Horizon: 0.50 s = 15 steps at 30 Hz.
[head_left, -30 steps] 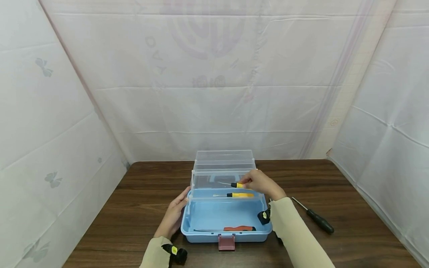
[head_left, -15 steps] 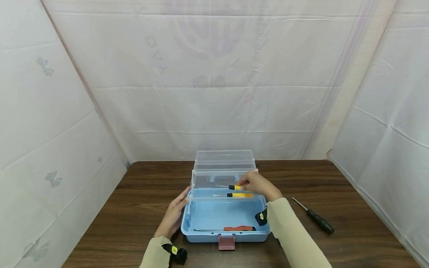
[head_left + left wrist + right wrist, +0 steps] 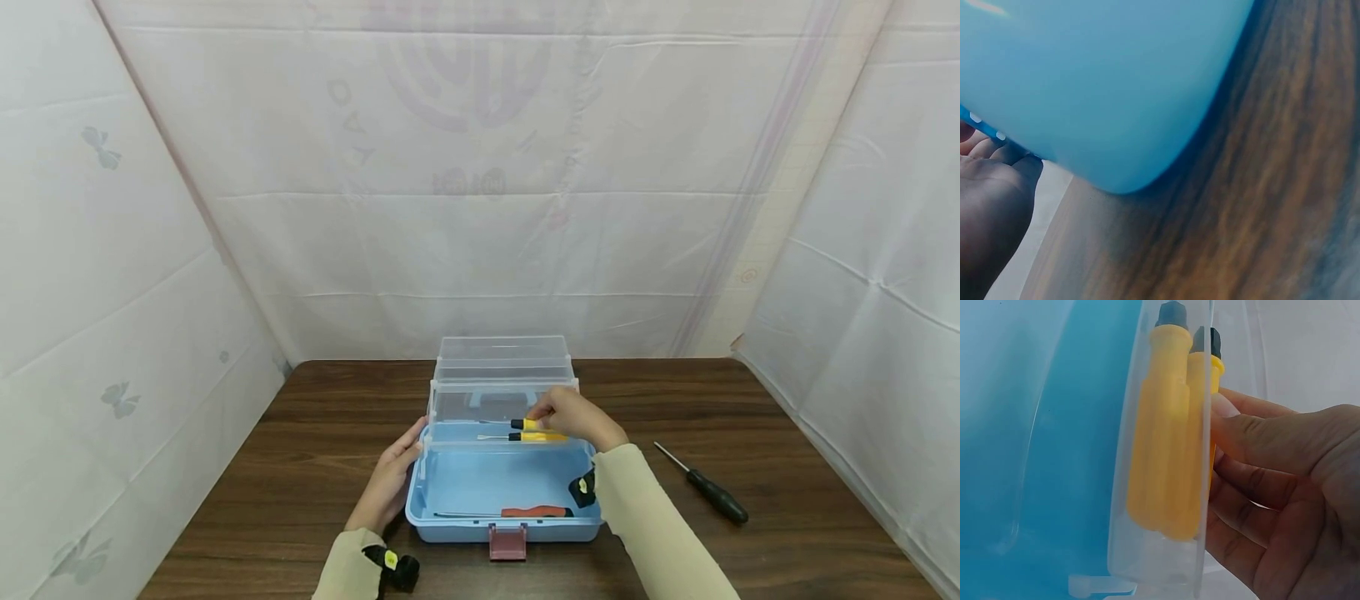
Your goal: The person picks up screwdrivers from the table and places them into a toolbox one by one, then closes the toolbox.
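Yellow screwdriver, pinched closely by right hand, has been lowered into clear tray below grip; stowing judged nearly complete.

Far sheet: pale letters left of the middle, stepping downward: first O or D, then A, Y. Large round emblem to their right, faint; beneath it two character-like marks, unreadable. Yellow labels on both black wrist units, left and right: marking too small to read.
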Motion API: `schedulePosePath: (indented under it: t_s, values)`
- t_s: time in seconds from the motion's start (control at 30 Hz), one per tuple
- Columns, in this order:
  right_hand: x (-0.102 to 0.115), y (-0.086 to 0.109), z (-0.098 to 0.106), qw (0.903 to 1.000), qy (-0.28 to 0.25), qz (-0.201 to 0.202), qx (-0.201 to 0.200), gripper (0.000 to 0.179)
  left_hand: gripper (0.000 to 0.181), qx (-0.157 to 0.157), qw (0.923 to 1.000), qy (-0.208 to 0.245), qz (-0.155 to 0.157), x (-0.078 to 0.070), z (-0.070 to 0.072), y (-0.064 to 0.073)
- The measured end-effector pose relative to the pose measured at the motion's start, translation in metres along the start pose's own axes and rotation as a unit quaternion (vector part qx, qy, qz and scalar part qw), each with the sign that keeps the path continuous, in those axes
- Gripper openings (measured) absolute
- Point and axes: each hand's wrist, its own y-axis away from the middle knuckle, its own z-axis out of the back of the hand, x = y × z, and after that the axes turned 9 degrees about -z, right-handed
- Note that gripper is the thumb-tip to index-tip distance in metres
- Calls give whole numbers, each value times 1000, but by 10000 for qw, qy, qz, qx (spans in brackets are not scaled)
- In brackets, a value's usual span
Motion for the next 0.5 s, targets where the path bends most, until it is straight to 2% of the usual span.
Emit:
schedulePosePath:
  t_s: [0.5]
  values:
    - [-1,-1,-4,9999,17,-146,-11,19,52,-41,10000,54,20,1,-1,0]
